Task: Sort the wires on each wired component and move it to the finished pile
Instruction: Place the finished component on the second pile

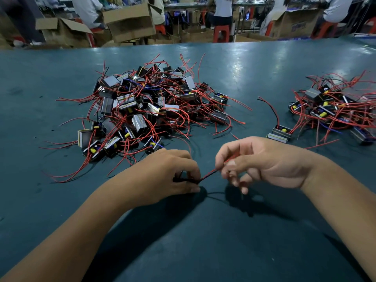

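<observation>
Nearest, both forearms reach in over the teal surface (203, 241), wrists low, hands meeting at centre. Left hand (173, 169): grip curled down over a small dark wired component (183, 179), pinning it close to the surface; the body is mostly hidden under the fingers. Right hand (264, 161): thumb and forefinger pinch the red and black wires (209, 173) leading out of it, the other fingers loosely curled below. Likely reason: one hand anchors the part so the other can draw the leads out straight.

Farther back, centre-left, the large pile (150, 106) of like parts with tangled red leads, presumably unsorted. To the right, well apart, a smaller pile (333, 110), presumably the finished one. Beyond the surface: cardboard boxes (130, 21), seated workers.
</observation>
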The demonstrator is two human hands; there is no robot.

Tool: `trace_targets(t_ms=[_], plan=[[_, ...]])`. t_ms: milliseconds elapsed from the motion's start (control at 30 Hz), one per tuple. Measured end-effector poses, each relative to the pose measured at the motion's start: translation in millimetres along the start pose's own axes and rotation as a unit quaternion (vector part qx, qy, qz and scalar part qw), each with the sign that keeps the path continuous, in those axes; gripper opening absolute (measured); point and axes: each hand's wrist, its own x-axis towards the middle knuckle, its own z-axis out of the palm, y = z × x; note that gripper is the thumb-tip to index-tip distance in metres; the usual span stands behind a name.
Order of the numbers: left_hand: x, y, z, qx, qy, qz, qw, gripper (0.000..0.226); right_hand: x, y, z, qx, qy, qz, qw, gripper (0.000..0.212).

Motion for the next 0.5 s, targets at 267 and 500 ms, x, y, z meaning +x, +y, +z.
trace_targets(t_ms=[267,500], plan=[[-1.1,-4.3,-1.7,-0.024,0.014,-0.003,1.000,0.017,-1.0,-7.1,-1.6,0.000,0.136,-0.148,0.980,0.021],[-0.7,-3.4,-2.7,-0.036,0.016,-0.003,0.999,0.021,-3.7,-10.2,0.3,0.027,0.121,-0.167,0.978,0.017]])
